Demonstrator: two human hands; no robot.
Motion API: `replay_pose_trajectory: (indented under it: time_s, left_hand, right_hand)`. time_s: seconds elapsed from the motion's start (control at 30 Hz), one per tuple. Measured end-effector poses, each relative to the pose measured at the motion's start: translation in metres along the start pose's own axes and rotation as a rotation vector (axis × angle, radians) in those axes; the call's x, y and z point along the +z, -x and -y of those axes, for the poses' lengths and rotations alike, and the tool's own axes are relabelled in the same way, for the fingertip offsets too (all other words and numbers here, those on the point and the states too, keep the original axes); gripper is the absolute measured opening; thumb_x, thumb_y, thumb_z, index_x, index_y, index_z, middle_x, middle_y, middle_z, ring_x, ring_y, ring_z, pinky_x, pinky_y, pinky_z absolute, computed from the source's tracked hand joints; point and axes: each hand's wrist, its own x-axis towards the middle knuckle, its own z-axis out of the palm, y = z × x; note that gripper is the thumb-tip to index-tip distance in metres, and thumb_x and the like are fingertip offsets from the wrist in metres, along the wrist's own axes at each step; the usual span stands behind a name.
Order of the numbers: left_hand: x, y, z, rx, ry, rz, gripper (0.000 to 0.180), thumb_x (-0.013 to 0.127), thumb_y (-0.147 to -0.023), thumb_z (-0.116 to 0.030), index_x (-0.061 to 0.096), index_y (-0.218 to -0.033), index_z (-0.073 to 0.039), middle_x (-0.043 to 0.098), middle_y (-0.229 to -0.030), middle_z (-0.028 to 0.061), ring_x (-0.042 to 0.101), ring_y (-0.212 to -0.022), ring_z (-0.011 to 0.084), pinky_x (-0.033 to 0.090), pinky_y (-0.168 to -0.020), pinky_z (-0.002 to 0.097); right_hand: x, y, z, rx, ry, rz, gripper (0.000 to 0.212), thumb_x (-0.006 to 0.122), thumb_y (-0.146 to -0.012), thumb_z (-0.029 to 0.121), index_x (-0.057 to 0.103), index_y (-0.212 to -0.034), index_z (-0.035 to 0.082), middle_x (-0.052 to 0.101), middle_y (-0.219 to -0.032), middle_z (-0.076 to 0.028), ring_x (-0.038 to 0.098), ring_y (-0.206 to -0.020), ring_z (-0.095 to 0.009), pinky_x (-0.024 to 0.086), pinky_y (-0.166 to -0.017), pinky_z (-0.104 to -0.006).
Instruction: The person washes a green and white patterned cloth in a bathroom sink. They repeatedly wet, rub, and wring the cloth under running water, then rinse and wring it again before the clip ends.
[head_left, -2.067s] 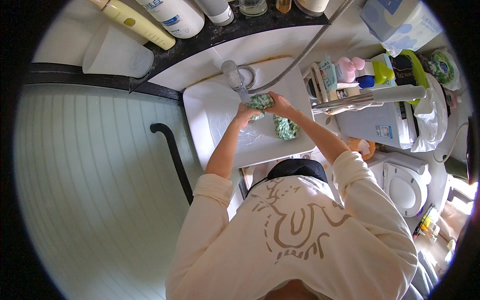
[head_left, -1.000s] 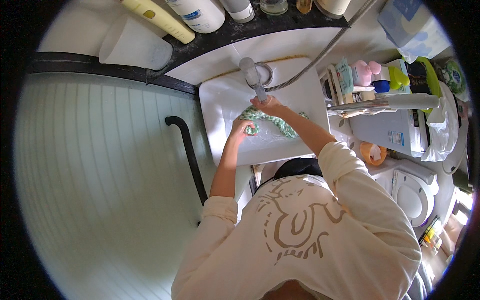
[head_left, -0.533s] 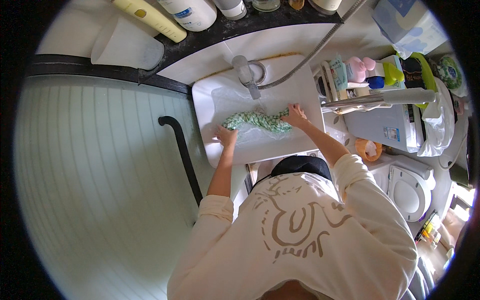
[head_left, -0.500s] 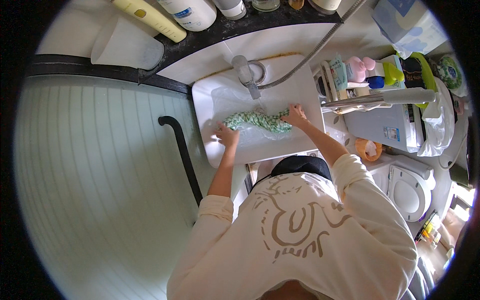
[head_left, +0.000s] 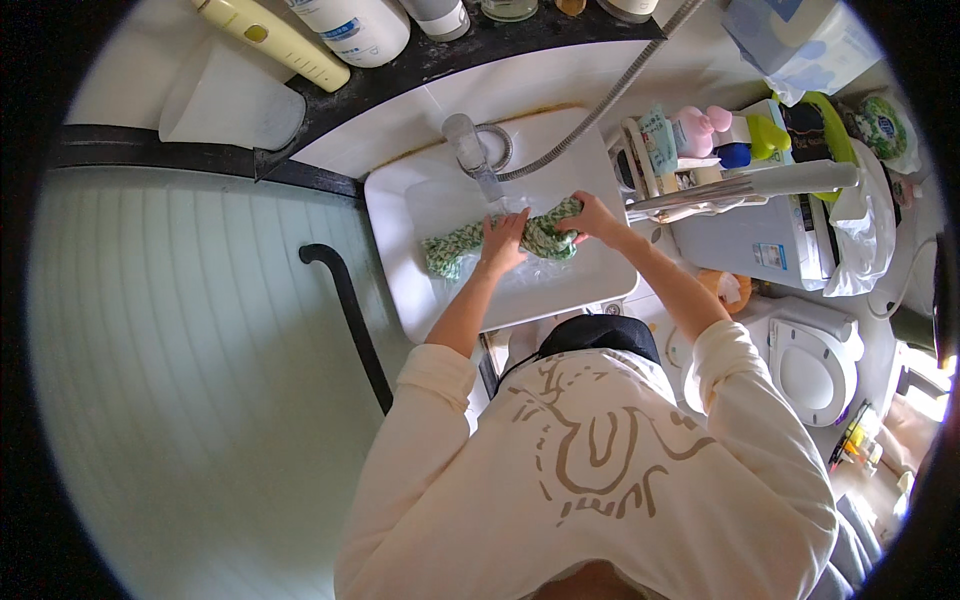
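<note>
A green and white patterned cloth (head_left: 450, 247) lies stretched across the white sink basin (head_left: 400, 290) under the chrome tap (head_left: 468, 145). My left hand (head_left: 502, 240) presses on the cloth's middle with fingers closed over it. My right hand (head_left: 592, 216) grips the cloth's bunched right end. The cloth's left end trails free toward the basin's left side. My cream sleeves come up from below.
A glass shower door with a black curved handle (head_left: 345, 310) stands left. Bottles (head_left: 350, 30) line a dark shelf above. A shower hose (head_left: 600, 100) runs to the tap. A rack with bottles (head_left: 700, 135), a washing machine (head_left: 760, 235) and a toilet (head_left: 810, 365) stand right.
Both hands had pulled the cloth out long across the basin; now they have come closer together, the left hand sliding right to the cloth's middle, the right end bunched up.
</note>
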Motion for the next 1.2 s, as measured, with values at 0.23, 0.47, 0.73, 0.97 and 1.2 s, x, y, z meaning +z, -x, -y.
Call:
replay_pose_trajectory:
  time_s: [0.23, 0.47, 0.73, 0.97, 1.2]
  left_hand:
    - [-0.024, -0.032, 0.021, -0.139, 0.233, -0.014, 0.032, 0.065, -0.064, -0.032, 0.059, -0.083, -0.008, 0.062, -0.082, 0.0145, 0.059, -0.08, 0.0357, 0.048, -0.07, 0.0453]
    - [-0.058, -0.028, 0.029, -0.453, 0.206, -0.002, 0.034, 0.068, -0.059, -0.026, 0.063, -0.086, -0.006, 0.064, -0.08, 0.0168, 0.061, -0.079, 0.0354, 0.049, -0.069, 0.0436]
    - [-0.081, -0.013, 0.028, -0.607, 0.252, -0.11, 0.038, 0.069, -0.061, -0.033, 0.063, -0.088, -0.008, 0.064, -0.084, 0.0176, 0.061, -0.082, 0.0361, 0.048, -0.071, 0.0425]
    - [-0.075, 0.013, 0.032, -0.642, 0.421, -0.372, 0.035, 0.072, -0.057, -0.027, 0.062, -0.082, -0.004, 0.064, -0.078, 0.0175, 0.061, -0.076, 0.0363, 0.048, -0.066, 0.0413]
    - [-0.074, 0.029, 0.035, -0.714, 0.546, -0.548, 0.03, 0.069, -0.056, -0.016, 0.062, -0.081, -0.002, 0.064, -0.073, 0.017, 0.062, -0.071, 0.0333, 0.048, -0.066, 0.0388]
  right_hand:
    - [-0.021, 0.009, 0.013, 0.042, 0.053, -0.162, 0.055, 0.075, -0.066, 0.018, 0.047, -0.112, 0.007, 0.056, -0.08, -0.006, 0.052, -0.051, -0.013, 0.039, -0.037, -0.0269]
    - [0.003, -0.007, -0.021, 0.179, -0.628, 0.054, 0.048, 0.07, -0.07, 0.016, 0.045, -0.111, 0.01, 0.051, -0.092, -0.008, 0.054, -0.076, -0.019, 0.052, -0.062, -0.0339]
    - [0.024, -0.025, -0.015, 0.37, -1.182, 0.1, 0.023, 0.053, -0.085, 0.015, 0.048, -0.105, 0.006, 0.049, -0.105, -0.012, 0.052, -0.099, -0.029, 0.047, -0.083, -0.0517]
    - [0.053, -0.039, -0.012, 0.349, -1.201, 0.21, 0.031, 0.047, -0.089, 0.027, 0.051, -0.104, 0.001, 0.056, -0.098, -0.014, 0.056, -0.093, -0.03, 0.049, -0.078, -0.0463]
    - [0.052, -0.032, 0.004, 0.576, -0.937, 0.681, 0.052, 0.044, -0.088, 0.046, 0.049, -0.107, -0.002, 0.056, -0.1, -0.023, 0.058, -0.083, -0.034, 0.051, -0.068, -0.0393]
